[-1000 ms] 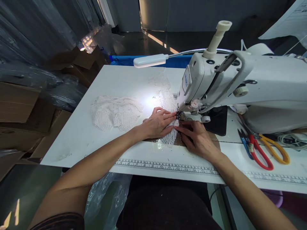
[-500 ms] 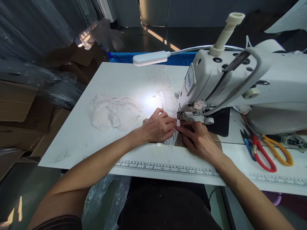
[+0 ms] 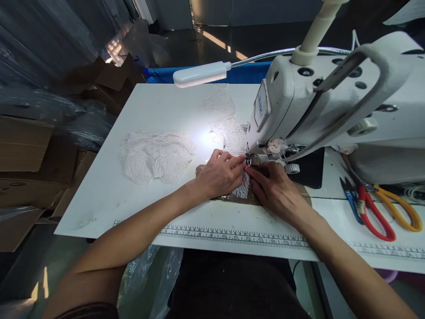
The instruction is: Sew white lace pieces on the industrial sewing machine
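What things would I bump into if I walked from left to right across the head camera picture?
cardboard boxes → loose lace pile → left hand → right hand → blue snips → red scissors → yellow scissors

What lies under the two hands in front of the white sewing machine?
A strip of white lace fabric shows between the left hand and the right hand, lying on a brown patch. The lace beneath the palms is covered.
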{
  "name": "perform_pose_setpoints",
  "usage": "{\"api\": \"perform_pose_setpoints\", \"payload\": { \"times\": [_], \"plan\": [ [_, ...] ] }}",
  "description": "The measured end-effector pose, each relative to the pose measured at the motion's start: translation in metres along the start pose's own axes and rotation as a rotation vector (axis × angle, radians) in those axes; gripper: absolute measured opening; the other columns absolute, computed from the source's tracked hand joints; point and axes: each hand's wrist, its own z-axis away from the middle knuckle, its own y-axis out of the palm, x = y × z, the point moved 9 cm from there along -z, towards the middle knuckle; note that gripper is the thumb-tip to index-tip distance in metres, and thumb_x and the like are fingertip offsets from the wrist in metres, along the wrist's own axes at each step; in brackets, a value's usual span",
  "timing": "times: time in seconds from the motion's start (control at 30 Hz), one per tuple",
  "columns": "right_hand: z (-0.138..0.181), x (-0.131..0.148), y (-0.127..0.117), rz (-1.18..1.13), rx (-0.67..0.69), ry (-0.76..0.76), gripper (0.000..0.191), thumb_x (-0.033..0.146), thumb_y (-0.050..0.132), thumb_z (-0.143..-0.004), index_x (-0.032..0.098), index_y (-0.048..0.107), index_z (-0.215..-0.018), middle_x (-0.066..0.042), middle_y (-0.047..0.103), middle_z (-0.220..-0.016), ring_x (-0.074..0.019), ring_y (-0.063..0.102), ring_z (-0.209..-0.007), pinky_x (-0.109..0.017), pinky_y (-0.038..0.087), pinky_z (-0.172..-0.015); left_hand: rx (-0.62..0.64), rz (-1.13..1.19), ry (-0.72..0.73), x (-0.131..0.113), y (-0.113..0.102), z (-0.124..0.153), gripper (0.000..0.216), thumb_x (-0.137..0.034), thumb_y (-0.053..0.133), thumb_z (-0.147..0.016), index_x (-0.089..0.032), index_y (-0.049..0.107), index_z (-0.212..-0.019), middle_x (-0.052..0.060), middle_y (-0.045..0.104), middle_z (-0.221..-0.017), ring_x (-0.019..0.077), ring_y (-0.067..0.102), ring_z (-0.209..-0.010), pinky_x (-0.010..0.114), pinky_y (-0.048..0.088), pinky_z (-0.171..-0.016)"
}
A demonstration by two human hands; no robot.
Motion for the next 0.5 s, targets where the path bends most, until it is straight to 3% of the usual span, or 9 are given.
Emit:
{"api": "perform_pose_setpoints", "payload": {
  "times": [0.5],
  "plan": [
    [0.006,-0.012,0.008,-0.151,0.017,0.060,0.037,0.026,0.044,-0.095,0.014,0.061,-0.126,-0.018,0.058,-0.110,-0.0300,0.057,-0.102,-0.048,0.054,-0.086,-0.022,-0.047,-0.146,0.010,0.003,-0.004,0.035,-0.034,0.042,-0.100,-0.015,0.061,-0.123,0.011,0.061,-0.128,0.0243,0.056,-0.098,0.041,0.039,-0.079]
  ]
}}
